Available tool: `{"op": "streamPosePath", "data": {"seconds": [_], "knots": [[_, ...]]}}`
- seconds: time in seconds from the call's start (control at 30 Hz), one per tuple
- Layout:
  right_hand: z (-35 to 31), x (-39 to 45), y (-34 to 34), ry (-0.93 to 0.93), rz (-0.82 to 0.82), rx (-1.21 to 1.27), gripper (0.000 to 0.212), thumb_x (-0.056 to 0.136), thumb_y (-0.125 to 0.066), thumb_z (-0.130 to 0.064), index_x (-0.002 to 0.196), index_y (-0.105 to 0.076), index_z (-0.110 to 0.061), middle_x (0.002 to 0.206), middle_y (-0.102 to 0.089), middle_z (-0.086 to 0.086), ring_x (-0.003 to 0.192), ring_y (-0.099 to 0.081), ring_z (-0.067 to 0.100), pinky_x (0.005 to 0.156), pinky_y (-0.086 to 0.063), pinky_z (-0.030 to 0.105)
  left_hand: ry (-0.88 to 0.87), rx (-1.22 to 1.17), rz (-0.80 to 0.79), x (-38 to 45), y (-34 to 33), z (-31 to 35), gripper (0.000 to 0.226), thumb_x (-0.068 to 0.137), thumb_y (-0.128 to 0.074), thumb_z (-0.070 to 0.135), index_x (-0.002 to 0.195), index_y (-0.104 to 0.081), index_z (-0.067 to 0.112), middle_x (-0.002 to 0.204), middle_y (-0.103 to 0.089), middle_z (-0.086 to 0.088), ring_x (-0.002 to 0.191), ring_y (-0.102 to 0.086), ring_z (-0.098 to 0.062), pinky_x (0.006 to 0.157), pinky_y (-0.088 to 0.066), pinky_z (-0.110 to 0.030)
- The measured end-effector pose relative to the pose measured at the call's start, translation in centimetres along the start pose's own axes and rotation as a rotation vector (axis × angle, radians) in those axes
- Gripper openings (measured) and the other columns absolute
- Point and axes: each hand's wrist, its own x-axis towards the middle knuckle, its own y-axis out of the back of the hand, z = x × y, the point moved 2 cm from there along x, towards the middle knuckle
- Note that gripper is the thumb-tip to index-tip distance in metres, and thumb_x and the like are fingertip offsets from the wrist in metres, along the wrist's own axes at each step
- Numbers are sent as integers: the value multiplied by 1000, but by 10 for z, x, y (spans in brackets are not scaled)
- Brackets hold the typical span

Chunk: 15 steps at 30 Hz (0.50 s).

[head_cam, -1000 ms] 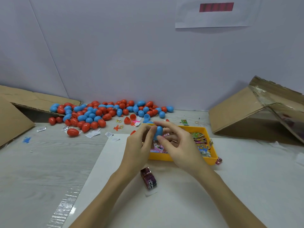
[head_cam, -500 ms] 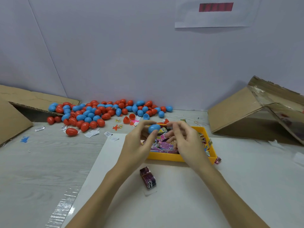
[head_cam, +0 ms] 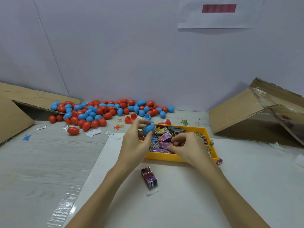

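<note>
Blue plastic egg (head_cam: 148, 129) stayed pinched in your left hand (head_cam: 136, 145); your right hand (head_cam: 185, 145) left it, dropped beside into the yellow plastic tray (head_cam: 164, 156), curled over printed packets (head_cam: 164, 137), grip unclear; filler likely next.

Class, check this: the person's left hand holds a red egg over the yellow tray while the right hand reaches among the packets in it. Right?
The colour is wrong. In the head view the left hand holds a blue egg over the yellow tray while the right hand reaches among the packets in it.
</note>
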Motion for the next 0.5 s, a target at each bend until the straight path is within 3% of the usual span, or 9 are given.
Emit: {"op": "streamPosePath", "data": {"seconds": [0.2, 0.3, 0.4, 0.5], "knots": [[0, 3, -2, -31, -53, 14, 9, 86, -82, -31, 89, -73, -29, 81, -68, -7, 76, -61, 9, 59, -43, 22, -13, 24, -20, -1, -3, 0, 35, 95, -67, 9, 109, -57, 39, 103, -65, 17, 89, -65, -6, 76, -55, -21], [2, 1, -3, 20, -1, -27, 8, 91, -76, -33, 96, -74, -26, 82, -64, -12, 71, -54, 2, 55, -35, 18, -3, 19, -23, -1, -3, -3, 28, 99, -64, 15, 111, -55, 39, 96, -67, 14, 83, -66, -9, 72, -56, -25], [4, -2, -3, 79, 64, 40, 10, 95, -73, -29, 99, -78, -22, 85, -68, -13, 73, -57, 1, 58, -37, 14, -34, 41, -24, -1, -3, -1, 24, 105, -53, 24, 118, -51, 44, 80, -65, 3, 65, -63, -14, 59, -52, -31], [0, -4, 3, 118, 123, 142, 11, 96, -71, -23, 101, -80, -20, 90, -74, -8, 76, -59, 1, 58, -38, 9, -119, 114, -43, -2, -2, 1, 29, 110, -41, 21, 123, -54, 43, 79, -60, 3, 70, -60, -13, 62, -47, -25]]}}
